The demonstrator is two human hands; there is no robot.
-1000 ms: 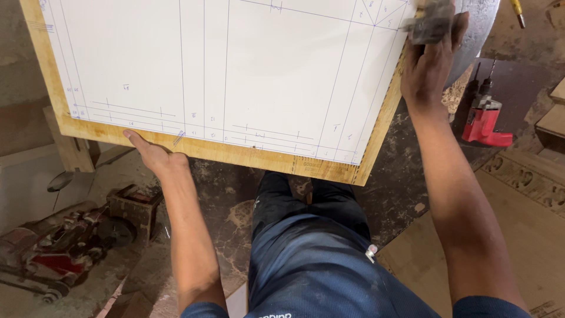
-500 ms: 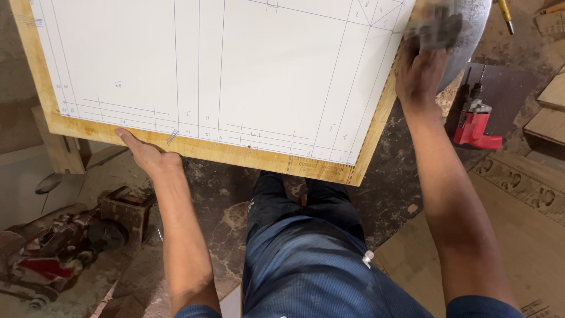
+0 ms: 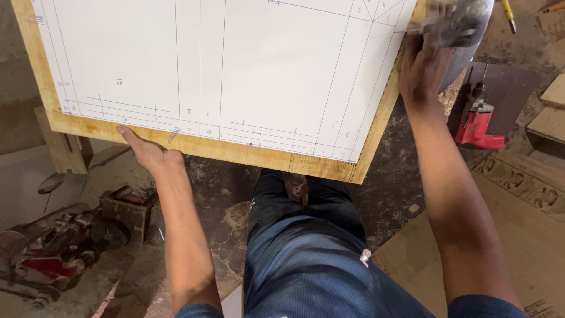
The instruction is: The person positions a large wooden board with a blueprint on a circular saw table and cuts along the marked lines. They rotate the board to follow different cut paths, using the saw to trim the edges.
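The person stood over a plywood board (image 3: pixel 194 144) faced with a white sheet (image 3: pixel 223 70) ruled in thin blue lines, with small pencilled marks scattered near its lower edge. The board lay tilted across the view, its bare yellow-brown margin showing along the near edge and the right side.

The left hand (image 3: pixel 147 152) rested at the near edge of the board, fingers stretched out flat and together against the wood, thumb tucked below the edge; it gripped nothing, only pressed on the margin beside a short pencilled hatch. The right hand (image 3: pixel 425 68) was up at the board's far right corner, fingers curled around a grey power tool (image 3: pixel 456 26) that sat at the edge where the white sheet met the margin. How tightly it held the tool I could not tell, since the tool and fingers were blurred.

Below the board were the person's legs in dusty blue trousers (image 3: pixel 306 253), standing on a stained, mottled floor (image 3: pixel 218 194). To the right, on the floor, lay a red power drill (image 3: pixel 478 126), with a carved wooden panel (image 3: pixel 524 182) just beyond it and a plain sheet of board (image 3: pixel 529 253) nearer. To the left sat a dusty red and black machine (image 3: pixel 53 253) and a small wooden block (image 3: pixel 126 206) beside it.
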